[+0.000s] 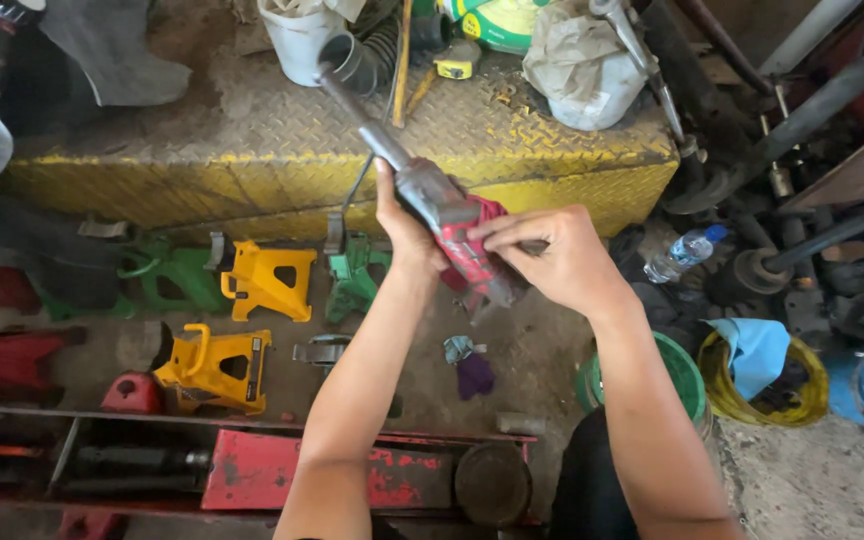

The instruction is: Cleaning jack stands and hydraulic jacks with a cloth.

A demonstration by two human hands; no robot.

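Gripping a grey metal shaft from beneath, the left hand has its fingers closed around it; the right hand pinches a red rag against it. Farther off lie yellow jack stands and a yellow checker-plate platform.

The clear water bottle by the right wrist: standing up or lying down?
Lying down. The water bottle rests on its side on the dirty floor, blue cap pointing up-right, beside the right hand.
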